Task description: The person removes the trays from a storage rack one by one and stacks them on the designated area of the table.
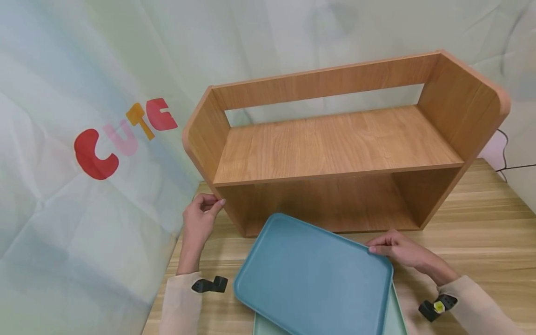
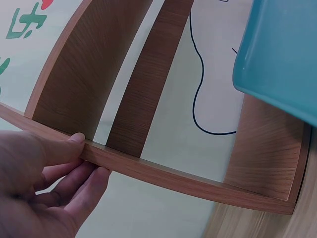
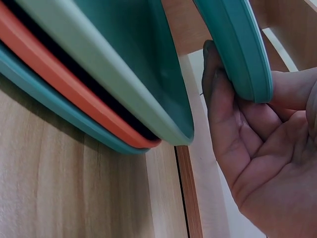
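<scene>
A wooden two-tier shelf stands upright on the table. My left hand pinches the front edge of its left side panel, thumb on the inner side and fingers outside. My right hand grips a blue tray by its far right corner, thumb on one face and fingers on the other. The tray is tilted in front of the lower compartment and overlaps a light green tray. In the right wrist view, the light green tray lies on an orange tray, with a teal tray at the bottom.
The wood-grain table runs under the shelf and past it on the right. A pale curtain with coloured letters hangs close on the left and behind. Black wrist cameras sit on both sleeves.
</scene>
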Demonstrator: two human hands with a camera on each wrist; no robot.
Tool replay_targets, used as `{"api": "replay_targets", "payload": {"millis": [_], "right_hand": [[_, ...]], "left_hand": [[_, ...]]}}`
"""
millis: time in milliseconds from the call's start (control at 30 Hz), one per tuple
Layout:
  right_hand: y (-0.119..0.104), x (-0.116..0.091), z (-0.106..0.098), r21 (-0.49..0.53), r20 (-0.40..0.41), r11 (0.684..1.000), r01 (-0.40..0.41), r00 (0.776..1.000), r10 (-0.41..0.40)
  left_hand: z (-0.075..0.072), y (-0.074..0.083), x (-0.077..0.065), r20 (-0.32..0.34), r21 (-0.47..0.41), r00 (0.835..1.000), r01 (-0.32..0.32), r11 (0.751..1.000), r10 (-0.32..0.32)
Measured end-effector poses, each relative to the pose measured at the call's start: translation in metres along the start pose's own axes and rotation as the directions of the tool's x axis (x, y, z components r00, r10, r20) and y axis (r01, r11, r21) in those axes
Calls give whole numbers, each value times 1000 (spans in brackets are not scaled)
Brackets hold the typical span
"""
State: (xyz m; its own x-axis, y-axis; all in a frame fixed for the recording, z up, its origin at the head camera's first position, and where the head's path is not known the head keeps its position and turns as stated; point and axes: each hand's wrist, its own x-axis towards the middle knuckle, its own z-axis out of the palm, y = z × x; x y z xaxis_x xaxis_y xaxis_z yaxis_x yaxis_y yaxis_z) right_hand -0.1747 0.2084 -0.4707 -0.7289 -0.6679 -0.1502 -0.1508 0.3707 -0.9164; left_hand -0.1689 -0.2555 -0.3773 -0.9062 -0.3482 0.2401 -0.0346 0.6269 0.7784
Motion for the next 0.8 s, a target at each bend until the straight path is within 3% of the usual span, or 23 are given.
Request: {"api": "replay_targets", "payload": {"millis": [200, 533, 800], "right_hand": [[-2, 2, -2, -27, 39, 999, 21, 999, -20], [-4, 5, -5, -56, 100, 989, 139, 986, -133], [-4, 7, -5, -59, 133, 988, 139, 983, -131]], "left_hand": [[0, 1, 0, -5, -6, 1000, -1, 1000, 1], [0, 2, 0, 2, -13, 1000, -6, 1000, 6], [-1, 2, 0, 6, -5, 1000, 5, 1000, -5]]}}
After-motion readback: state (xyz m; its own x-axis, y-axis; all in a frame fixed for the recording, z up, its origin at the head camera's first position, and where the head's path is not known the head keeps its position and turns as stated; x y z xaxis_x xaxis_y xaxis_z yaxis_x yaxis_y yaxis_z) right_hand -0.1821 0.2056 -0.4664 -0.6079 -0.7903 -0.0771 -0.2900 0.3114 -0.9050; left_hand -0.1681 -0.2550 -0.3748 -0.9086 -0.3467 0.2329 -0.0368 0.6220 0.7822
